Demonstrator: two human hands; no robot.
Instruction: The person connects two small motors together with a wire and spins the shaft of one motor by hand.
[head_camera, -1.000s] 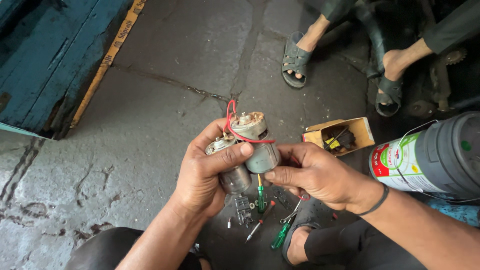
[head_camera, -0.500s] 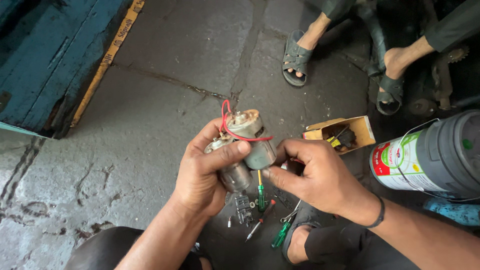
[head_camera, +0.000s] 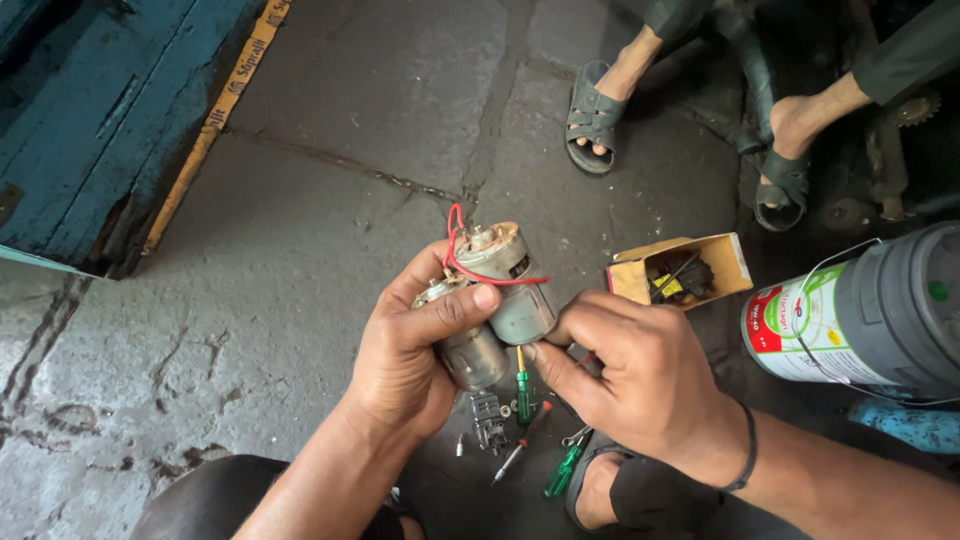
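Note:
My left hand (head_camera: 410, 350) grips two small grey cylindrical electric motors (head_camera: 495, 300) side by side, thumb across their top. A red wire (head_camera: 462, 258) loops over the upper motor's end. My right hand (head_camera: 630, 375) touches the lower right side of the motors with its fingertips, thumb and forefinger pinched near a green-handled screwdriver (head_camera: 522, 385) that shows just below them. Whether the right hand holds that screwdriver is unclear.
On the stone floor under my hands lie small tools and parts (head_camera: 515, 440), including another green screwdriver (head_camera: 560, 475). A small open cardboard box (head_camera: 685, 268) of dark parts sits right. A grey plastic canister (head_camera: 880, 310) lies far right. Another person's sandalled feet (head_camera: 595, 115) are above. A blue wooden structure (head_camera: 90, 110) stands left.
The motors and both hands have shifted slightly right and down in view. My right hand has slid lower along the motors, its fingertips now at their lower right edge.

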